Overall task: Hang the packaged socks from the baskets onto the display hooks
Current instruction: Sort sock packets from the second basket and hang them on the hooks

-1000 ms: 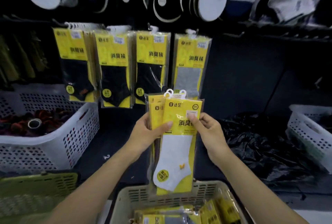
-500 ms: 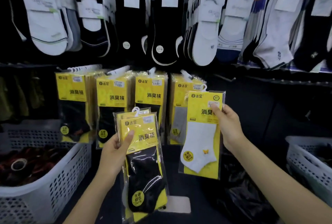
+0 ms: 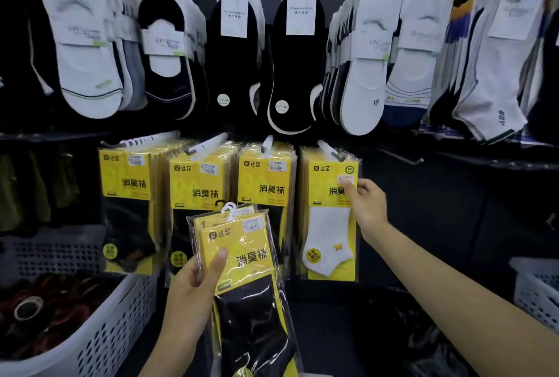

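Four display hooks run in a row under the shelf of loose socks, each carrying a stack of yellow packaged socks: the first stack (image 3: pixel 127 183), second stack (image 3: pixel 196 183) and third stack (image 3: pixel 263 177) show black socks. At the rightmost hook (image 3: pixel 328 147), the right hand (image 3: pixel 367 207) pinches the upper right edge of a white-sock pack (image 3: pixel 328 225), thumb on its face, holding it flat against the front of that stack. Whether the pack's hanger is fully over the hook cannot be told, so this pack seems to be at the point of being hung. Lower and nearer, the left hand (image 3: pixel 193 295) has its grip wrapped round a small bundle of black-sock packs (image 3: pixel 242 258), thumb across the front and white plastic hangers sticking up at the top; this bundle is off the hooks and in front of the second and third stacks. A white perforated basket (image 3: pixel 99 331) sits at lower left with dark items in it, and another white basket (image 3: pixel 535 295) at far right. Judging by this, much stock is hung, and at least the held bundle is left.
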Available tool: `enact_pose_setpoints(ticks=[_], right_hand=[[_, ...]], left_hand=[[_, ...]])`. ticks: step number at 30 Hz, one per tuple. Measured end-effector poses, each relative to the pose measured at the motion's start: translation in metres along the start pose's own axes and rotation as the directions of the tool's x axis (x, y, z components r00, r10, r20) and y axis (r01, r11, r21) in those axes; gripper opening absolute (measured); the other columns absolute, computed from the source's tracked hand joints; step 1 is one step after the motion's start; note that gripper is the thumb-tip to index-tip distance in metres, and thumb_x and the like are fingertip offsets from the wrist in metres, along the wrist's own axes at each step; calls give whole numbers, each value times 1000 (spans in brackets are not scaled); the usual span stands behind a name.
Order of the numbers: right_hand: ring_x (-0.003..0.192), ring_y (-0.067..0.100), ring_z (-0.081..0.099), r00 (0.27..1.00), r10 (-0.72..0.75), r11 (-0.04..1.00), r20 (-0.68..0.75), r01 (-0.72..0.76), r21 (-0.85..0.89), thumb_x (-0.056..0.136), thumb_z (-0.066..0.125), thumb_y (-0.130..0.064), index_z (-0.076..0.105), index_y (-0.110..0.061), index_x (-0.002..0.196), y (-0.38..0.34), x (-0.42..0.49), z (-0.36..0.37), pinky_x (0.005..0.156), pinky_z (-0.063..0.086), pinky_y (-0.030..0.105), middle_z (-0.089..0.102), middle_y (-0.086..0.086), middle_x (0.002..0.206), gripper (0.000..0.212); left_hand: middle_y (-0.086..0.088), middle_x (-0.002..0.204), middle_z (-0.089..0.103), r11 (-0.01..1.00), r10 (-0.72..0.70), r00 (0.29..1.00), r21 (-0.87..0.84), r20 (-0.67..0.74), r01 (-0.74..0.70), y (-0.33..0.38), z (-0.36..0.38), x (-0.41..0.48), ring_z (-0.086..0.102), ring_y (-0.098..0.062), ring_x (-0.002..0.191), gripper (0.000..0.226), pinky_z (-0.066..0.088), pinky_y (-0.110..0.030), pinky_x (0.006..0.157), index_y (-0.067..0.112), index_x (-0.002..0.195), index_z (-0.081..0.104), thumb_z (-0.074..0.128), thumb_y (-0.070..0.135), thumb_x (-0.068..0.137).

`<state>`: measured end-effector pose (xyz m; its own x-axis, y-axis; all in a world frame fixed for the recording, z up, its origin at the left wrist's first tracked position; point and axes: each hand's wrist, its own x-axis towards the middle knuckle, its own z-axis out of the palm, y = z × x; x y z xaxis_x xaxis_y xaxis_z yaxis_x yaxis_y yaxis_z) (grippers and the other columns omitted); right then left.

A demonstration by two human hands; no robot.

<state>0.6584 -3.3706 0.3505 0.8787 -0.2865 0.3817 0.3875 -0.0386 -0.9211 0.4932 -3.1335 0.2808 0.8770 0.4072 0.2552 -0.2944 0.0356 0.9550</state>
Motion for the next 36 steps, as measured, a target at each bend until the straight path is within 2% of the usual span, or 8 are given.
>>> enact_pose_setpoints(ticks=[5,12,16,19,21,25,32,36], right_hand=[[80,12,65,994,53,998,-97,-55,-21,83,72,-35,59,-19,86,22,28,22,71,52,26,67,-3,83,21],[92,19,58,939,177,974,-293,-210,-84,83,73,-26,53,-14,104,39,18,17,72,44,27,60,5,109,32],[85,16,61,984,177,984,-23,-177,-19,91,63,-27,59,-15,95,25,-43,9,64,48,22,64,5,99,13],[83,13,66,928,205,978,312,-203,-38,92,56,-38,64,-15,101,7,-103,8,69,53,20,68,2,93,26],[86,10,68,902,173,981,396,-194,12,85,60,-43,62,-17,105,-1,-137,8,68,53,17,70,0,96,33],[89,6,68,929,127,985,348,-159,65,65,78,-37,61,-19,106,-11,-168,6,71,55,19,72,-3,98,48],[92,15,71,939,183,958,291,-237,160,72,76,-27,66,-15,105,-12,-166,-4,65,54,16,75,0,98,36],[94,24,70,927,304,931,221,-339,139,86,68,-21,65,-10,100,-4,-150,-22,91,53,40,75,6,95,18]], left_hand=[[31,83,69,999,14,1000,-31,-6,-15,-1,2,5,62,17,75,16,39,-12,68,34,94,64,57,42,82],[27,81,71,999,25,1000,-25,8,-24,-3,10,1,64,14,74,11,44,-1,53,30,94,66,58,33,87],[31,78,69,999,18,999,-41,36,-16,-1,18,-5,62,17,71,8,40,3,50,33,92,64,58,32,87],[23,83,72,996,-22,998,-87,61,27,2,26,-12,66,8,74,18,45,-3,52,31,97,65,59,39,81],[17,87,74,994,-29,997,-102,74,36,4,30,-17,69,3,78,27,49,-8,55,31,99,66,61,42,75],[9,88,75,992,-31,996,-119,88,41,8,36,-23,71,-7,80,36,52,-12,58,25,99,68,68,40,67],[9,93,75,989,-44,979,-129,201,71,13,25,-24,70,-4,85,35,50,-8,61,23,101,69,59,43,74],[10,93,75,989,-31,982,-135,187,56,12,19,-22,70,-1,85,29,48,-6,62,24,100,70,56,40,81]])
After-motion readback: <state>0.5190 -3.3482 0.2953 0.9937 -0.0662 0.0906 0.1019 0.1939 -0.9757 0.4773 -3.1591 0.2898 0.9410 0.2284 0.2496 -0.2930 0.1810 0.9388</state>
